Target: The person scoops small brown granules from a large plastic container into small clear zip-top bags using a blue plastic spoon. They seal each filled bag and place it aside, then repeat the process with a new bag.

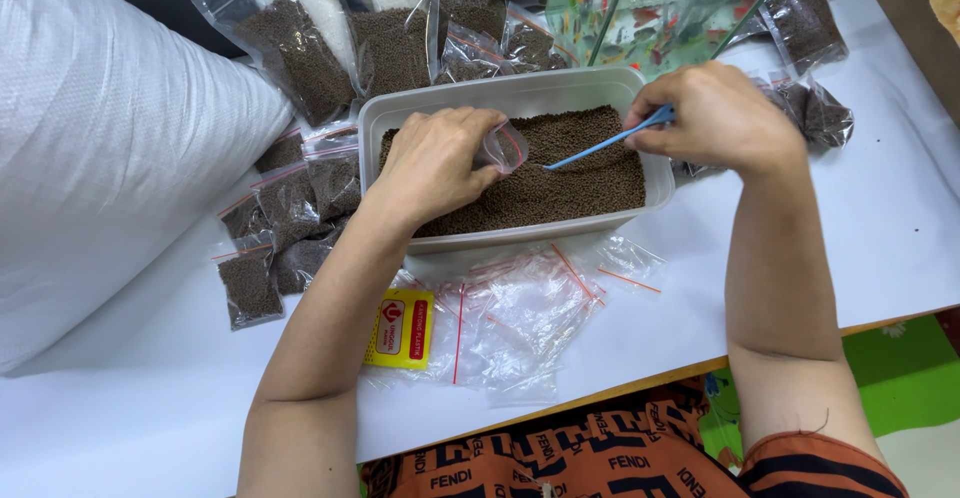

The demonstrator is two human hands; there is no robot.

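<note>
My left hand point(432, 163) holds a small clear zip bag point(503, 145) with a red seal, mouth open, just over the brown pellets point(570, 183). My right hand point(722, 118) grips a thin blue spoon point(600, 145) whose tip touches the pellets next to the bag's mouth. The pellets fill a shallow translucent plastic tub point(500, 98) on the white table point(880, 228). Both hands hover over the tub.
Empty clear zip bags point(520, 313) and a yellow label point(400, 330) lie in front of the tub. Filled pellet bags point(285, 228) sit to the left and more filled bags point(390, 38) behind. A large white sack point(110, 148) stands at left, a glass fish tank point(660, 3) at the back.
</note>
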